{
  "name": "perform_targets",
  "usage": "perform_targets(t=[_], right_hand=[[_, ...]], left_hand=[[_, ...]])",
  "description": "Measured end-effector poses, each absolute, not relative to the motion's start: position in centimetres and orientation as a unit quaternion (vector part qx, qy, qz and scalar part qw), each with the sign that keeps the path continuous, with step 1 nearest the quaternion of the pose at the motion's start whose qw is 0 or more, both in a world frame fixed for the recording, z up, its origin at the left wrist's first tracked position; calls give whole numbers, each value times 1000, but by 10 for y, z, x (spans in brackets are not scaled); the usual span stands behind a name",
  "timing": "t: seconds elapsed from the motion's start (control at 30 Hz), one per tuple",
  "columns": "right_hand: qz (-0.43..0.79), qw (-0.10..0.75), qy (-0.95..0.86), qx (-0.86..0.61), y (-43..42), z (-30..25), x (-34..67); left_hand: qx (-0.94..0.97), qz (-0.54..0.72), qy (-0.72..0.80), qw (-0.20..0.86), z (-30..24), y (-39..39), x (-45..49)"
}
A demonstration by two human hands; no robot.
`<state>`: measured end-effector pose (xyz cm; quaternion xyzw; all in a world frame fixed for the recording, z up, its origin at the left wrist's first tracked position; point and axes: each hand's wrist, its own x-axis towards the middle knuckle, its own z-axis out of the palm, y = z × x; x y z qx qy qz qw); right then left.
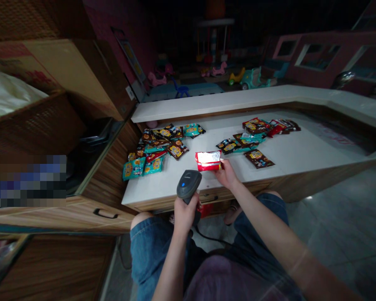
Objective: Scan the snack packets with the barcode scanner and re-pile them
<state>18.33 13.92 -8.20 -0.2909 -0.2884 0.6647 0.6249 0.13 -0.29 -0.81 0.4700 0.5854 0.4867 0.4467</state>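
Observation:
My left hand (pixel 185 211) is wrapped around the handle of a dark grey barcode scanner (pixel 188 183), which has a blue light on top and a cable hanging below. Its head points toward a red snack packet (pixel 208 161), whose surface is lit bright white. The right edge of that packet is pinched in my right hand (pixel 227 174), just above the front of the white counter. To the left lies a pile of brown, black and teal snack packets (pixel 159 142). Another group of packets (pixel 249 140) lies to the right, with a single brown packet (pixel 259 159) nearest me.
A raised white ledge (pixel 238 100) runs along the counter's far side. Wooden drawers (pixel 106 213) and a wicker basket (pixel 28 113) stand at the left. My knees are against the counter's front. Beyond the ledge, ride-on toys (pixel 253 78) stand in a dim play area.

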Motion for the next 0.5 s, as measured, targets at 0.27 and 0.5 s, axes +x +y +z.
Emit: perform_targets(t=[0.27,0.5], right_hand=[[662,634,-271,-293,139,-82,182],[524,673,-355,-383,128,-76,194]], left_hand=[[479,480,595,432,-7,-4,1],[467,496,582,445,-13,-5,-4]])
